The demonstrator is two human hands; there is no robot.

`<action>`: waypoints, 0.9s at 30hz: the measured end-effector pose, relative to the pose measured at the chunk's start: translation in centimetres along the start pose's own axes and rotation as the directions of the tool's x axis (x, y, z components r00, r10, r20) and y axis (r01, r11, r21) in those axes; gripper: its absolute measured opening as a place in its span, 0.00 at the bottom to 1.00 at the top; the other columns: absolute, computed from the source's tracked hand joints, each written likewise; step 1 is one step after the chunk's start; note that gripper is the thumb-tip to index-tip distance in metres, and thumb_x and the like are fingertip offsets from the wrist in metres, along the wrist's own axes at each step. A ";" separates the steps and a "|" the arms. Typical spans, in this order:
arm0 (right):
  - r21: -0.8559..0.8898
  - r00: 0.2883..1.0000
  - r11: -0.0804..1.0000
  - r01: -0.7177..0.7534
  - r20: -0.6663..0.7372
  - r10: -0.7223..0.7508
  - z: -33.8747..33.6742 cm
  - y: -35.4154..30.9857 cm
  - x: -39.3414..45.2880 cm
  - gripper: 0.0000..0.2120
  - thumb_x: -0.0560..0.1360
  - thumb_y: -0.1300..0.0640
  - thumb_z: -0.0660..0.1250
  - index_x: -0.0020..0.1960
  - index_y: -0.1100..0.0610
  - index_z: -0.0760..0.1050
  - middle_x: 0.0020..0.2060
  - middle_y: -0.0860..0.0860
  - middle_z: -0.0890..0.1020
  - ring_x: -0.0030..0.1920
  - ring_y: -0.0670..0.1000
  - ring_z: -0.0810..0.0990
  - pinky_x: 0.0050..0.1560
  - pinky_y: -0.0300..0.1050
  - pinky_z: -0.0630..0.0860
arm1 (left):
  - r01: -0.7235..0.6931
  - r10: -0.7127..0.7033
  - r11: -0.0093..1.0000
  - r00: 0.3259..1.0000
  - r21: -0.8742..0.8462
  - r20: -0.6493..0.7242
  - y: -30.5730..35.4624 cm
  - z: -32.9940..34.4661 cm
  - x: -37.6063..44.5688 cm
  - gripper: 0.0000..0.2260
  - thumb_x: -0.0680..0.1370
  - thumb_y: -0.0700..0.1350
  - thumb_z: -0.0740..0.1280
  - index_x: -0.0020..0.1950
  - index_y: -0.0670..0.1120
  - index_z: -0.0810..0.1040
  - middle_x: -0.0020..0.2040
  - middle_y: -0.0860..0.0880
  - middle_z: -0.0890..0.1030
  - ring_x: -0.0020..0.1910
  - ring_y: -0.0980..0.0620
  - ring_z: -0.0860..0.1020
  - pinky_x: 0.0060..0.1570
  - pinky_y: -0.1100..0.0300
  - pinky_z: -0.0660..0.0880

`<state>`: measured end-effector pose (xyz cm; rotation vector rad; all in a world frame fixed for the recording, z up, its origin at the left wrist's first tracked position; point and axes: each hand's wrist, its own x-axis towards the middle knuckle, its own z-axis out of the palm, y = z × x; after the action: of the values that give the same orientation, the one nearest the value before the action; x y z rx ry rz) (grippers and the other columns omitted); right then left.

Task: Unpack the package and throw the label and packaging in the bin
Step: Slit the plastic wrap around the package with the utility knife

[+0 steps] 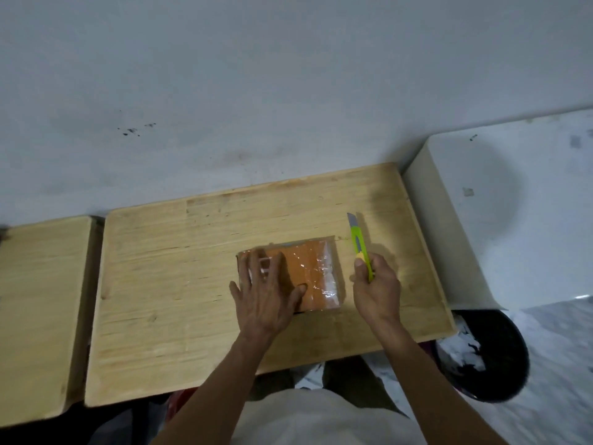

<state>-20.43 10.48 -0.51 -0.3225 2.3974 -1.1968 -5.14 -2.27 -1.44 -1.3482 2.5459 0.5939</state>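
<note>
An orange package (308, 271) wrapped in shiny clear plastic lies flat near the middle of the wooden table (179, 284). My left hand (266, 290) rests flat on the package's left half with its fingers spread, covering that part. Just right of the package, my right hand (375, 287) grips a lime-green utility knife (359, 242). The grey blade is out and points away from me, above the table beside the package's far right corner. A black round bin (494, 358) with a white liner and scraps inside stands on the floor at the table's right front corner.
A second wooden table (35, 316) stands to the left across a narrow gap. The grey wall runs right behind both tables. A white box-shaped unit (500, 213) sits against the table's right edge. Marble-patterned floor shows at the lower right.
</note>
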 end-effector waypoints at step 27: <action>-0.169 0.982 0.969 0.181 -0.016 -0.186 2.3 0.3 -2.7 0.20 0.79 0.53 0.54 0.68 0.55 0.73 0.44 0.53 0.82 0.41 0.50 0.79 0.40 0.39 0.67 | -0.091 0.074 0.989 0.986 0.113 0.147 1.8 1.6 2.6 0.36 0.74 0.77 0.49 0.76 0.70 0.35 0.82 0.53 0.36 0.79 0.38 0.34 0.63 0.16 0.48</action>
<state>-16.91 10.11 -1.18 -0.5940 2.5470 -1.0860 -8.09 -2.62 -3.34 -1.1234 2.4886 0.5232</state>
